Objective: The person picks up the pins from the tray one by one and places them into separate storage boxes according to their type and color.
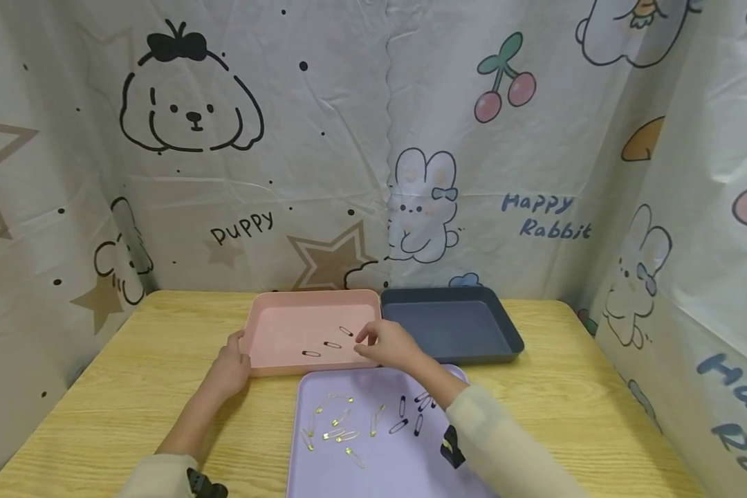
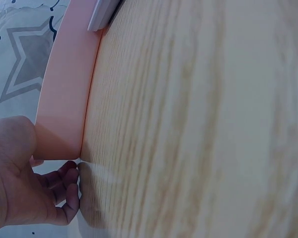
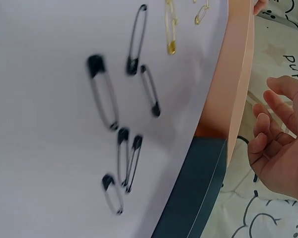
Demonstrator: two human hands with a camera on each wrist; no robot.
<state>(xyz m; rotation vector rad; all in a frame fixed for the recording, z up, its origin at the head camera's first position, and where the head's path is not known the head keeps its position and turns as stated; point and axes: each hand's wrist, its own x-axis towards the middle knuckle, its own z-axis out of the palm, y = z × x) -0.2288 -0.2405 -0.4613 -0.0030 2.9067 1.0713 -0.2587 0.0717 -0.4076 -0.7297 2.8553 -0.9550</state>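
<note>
My left hand (image 1: 232, 366) grips the left side of a pink tray (image 1: 274, 321), its thumb at the rim near the front corner in the left wrist view. Inside that tray lie three black safety pins (image 1: 327, 344), apart from each other. Over the tray's right front part hovers my right hand (image 1: 391, 344), fingers loosely bent, with nothing seen between them in the right wrist view. A purple tray (image 1: 348, 481) in front carries several gold safety pins (image 1: 350, 452) on its left and several black safety pins (image 3: 96, 65) on its right, partly hidden by the right arm in the head view.
A dark blue tray (image 1: 448, 325) stands at the right of the pink one, against it. All three trays sit on a wood-grain table (image 1: 573, 387). A printed curtain (image 1: 324, 138) hangs behind the table and along both sides.
</note>
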